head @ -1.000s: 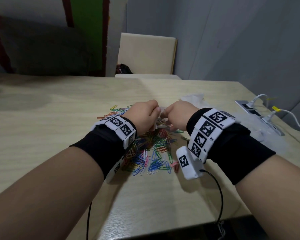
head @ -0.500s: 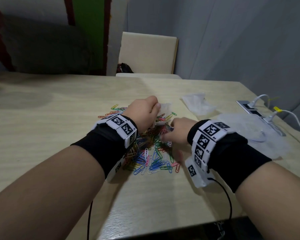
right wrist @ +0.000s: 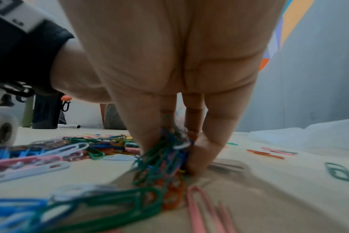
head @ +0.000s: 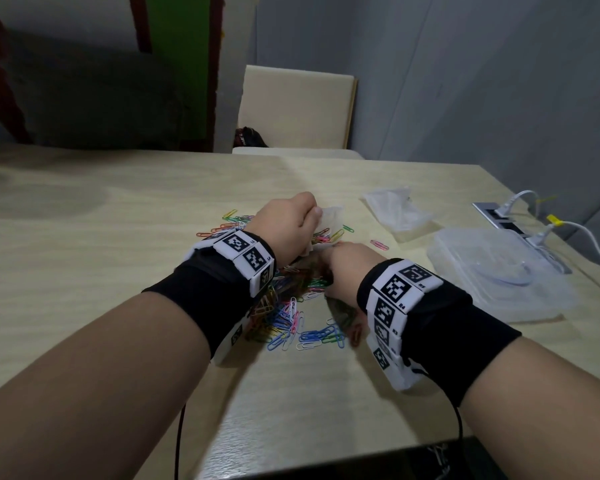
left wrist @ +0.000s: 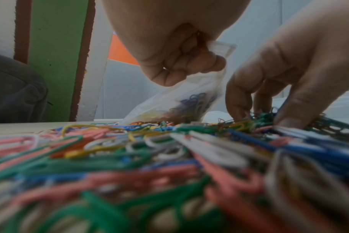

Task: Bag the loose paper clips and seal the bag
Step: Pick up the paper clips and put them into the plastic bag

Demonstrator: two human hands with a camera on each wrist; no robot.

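Right hand lower now, among paper clips (wooden table).

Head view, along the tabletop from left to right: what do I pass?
Left hand gripping the small bag → lone pink paper clip → crumpled spare plastic bags → clear plastic container → power strip with white plugs.
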